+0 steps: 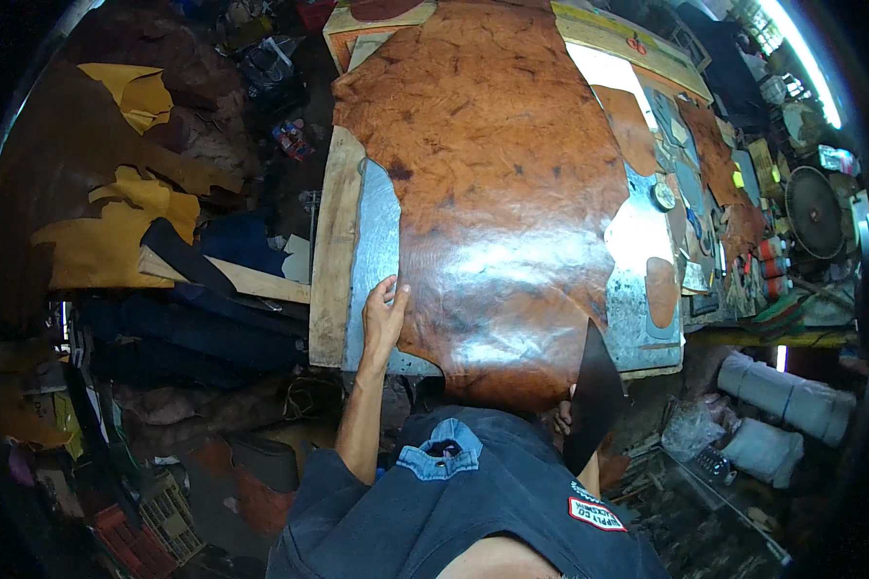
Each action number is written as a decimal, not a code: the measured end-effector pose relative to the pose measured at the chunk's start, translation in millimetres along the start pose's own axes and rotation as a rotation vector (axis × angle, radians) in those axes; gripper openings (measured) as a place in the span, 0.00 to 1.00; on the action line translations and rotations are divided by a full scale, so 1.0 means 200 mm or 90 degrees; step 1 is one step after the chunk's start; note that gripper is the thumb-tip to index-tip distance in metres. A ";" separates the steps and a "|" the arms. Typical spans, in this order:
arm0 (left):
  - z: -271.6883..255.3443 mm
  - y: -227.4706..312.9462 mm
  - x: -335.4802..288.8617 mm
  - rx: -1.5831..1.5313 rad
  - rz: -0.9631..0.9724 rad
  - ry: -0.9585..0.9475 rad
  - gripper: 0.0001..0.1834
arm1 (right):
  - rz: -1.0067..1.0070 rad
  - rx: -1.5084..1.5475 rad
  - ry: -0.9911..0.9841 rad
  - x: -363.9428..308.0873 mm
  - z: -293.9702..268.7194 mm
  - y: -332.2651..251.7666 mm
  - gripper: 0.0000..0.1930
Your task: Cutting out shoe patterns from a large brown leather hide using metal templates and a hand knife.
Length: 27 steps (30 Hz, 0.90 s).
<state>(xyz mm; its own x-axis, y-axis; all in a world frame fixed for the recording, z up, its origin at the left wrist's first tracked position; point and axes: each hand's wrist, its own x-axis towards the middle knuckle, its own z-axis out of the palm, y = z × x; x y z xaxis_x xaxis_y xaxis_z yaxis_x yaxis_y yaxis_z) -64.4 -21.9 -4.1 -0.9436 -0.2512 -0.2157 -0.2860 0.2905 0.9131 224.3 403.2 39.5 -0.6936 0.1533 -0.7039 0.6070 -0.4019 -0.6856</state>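
A large brown leather hide (492, 174) with dark mottling and a glossy sheen lies over the worktable, its near end hanging past the front edge against my body. My left hand (386, 311) rests at the hide's left edge, fingers stretched out and thumb apart, touching the border. Near the front right corner, my right hand (563, 415) holds the hide's edge with curled fingers; much of it is hidden behind a dark flap (594, 396). I cannot tell whether that flap is the hide's turned-up underside or a separate piece.
Beneath the hide, a grey metal sheet (378, 222) lies on the wooden table (330, 280). Smaller brown leather pieces (661, 289) and a round tin (663, 196) sit at right, with a fan (814, 212) beyond. Yellow leather scraps (135, 96) and a plank (261, 280) are left.
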 end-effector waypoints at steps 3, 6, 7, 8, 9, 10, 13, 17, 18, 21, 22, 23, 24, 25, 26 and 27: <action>0.08 -0.03 0.08 -0.053 -0.036 -0.042 0.27 | -0.002 -0.012 0.016 -0.06 0.08 -0.06 0.18; 0.02 -0.05 0.12 -0.129 -0.060 -0.039 0.27 | -0.012 0.018 0.075 0.24 0.54 -0.32 0.17; 0.00 -0.08 0.13 -0.150 -0.102 -0.041 0.27 | -0.147 -0.123 0.041 0.26 0.50 -0.31 0.17; -0.02 -0.11 0.16 -0.167 -0.143 -0.043 0.26 | -0.273 -0.272 0.013 0.31 0.46 -0.31 0.18; -0.06 -0.09 0.17 -0.192 -0.167 -0.080 0.25 | -0.276 -0.256 0.045 0.29 0.47 -0.37 0.18; -0.08 -0.04 0.17 -0.218 -0.194 -0.110 0.23 | -0.274 -0.318 0.006 0.25 0.50 -0.45 0.18; -0.02 0.04 0.18 -0.185 -0.215 -0.272 0.19 | -0.223 -0.343 -0.030 0.19 0.46 -0.44 0.18; 0.04 0.01 0.11 -0.103 -0.111 -0.279 0.16 | -0.187 -0.323 -0.040 0.27 0.37 -0.27 0.18; 0.04 0.01 0.10 -0.075 -0.095 -0.270 0.17 | -0.182 -0.311 -0.039 0.26 0.38 -0.27 0.17; -0.01 0.01 0.10 -0.061 -0.122 -0.240 0.18 | -0.116 -0.326 -0.088 0.25 0.37 -0.26 0.18; -0.05 0.02 0.09 -0.074 -0.129 -0.230 0.18 | -0.110 -0.320 -0.084 0.25 0.38 -0.26 0.18; -0.06 0.05 0.09 -0.049 -0.100 -0.236 0.18 | -0.105 -0.365 -0.105 0.26 0.38 -0.27 0.19; -0.07 0.05 0.09 -0.007 -0.081 -0.226 0.19 | -0.098 -0.409 -0.126 0.26 0.39 -0.27 0.21; -0.08 0.03 0.10 0.024 -0.067 -0.231 0.19 | -0.076 -0.369 -0.145 0.26 0.38 -0.23 0.23; -0.10 0.02 0.11 0.054 -0.051 -0.232 0.19 | -0.073 -0.363 -0.138 0.26 0.38 -0.23 0.23; -0.10 0.00 0.12 0.057 -0.051 -0.241 0.19 | -0.021 -0.349 -0.091 0.26 0.38 -0.24 0.24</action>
<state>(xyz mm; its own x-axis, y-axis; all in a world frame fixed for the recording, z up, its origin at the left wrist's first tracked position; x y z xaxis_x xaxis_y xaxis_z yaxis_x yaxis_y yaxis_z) -84.3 -47.5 -2.2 -0.9074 0.0767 -0.4131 -0.3595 0.3670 0.8579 129.5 361.7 50.8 -0.7382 0.0190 -0.6744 0.6703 0.1338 -0.7299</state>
